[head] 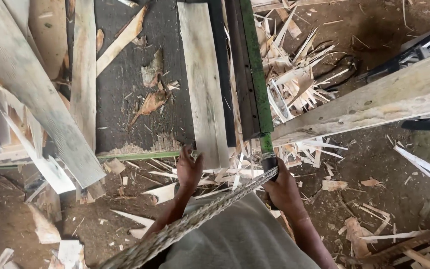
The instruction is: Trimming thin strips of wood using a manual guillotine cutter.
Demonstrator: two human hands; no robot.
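Fingers of the left hand (189,168) pinch the near end of the board (204,84) lying on the bench (125,99), the right hand (280,189) clenches the handle (268,160), and a slip could likely skew the board.

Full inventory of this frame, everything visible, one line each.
Pale wooden board: one, on the dark bench, near end at the left hand.
Green metal bar: one, right of the board, its dark handle end in the right hand.
Thick braided rope: one, grey-tan, running from the bar's handle down to lower left.
Dark bench top: one, black, centre.
Long weathered plank: one, grey, slanting at right.
Stacked planks: several, pale, left.
Wood offcuts and splinters: many, pale, on the dirt floor.
Left hand: on the board's end.
Right hand: gripping the handle.
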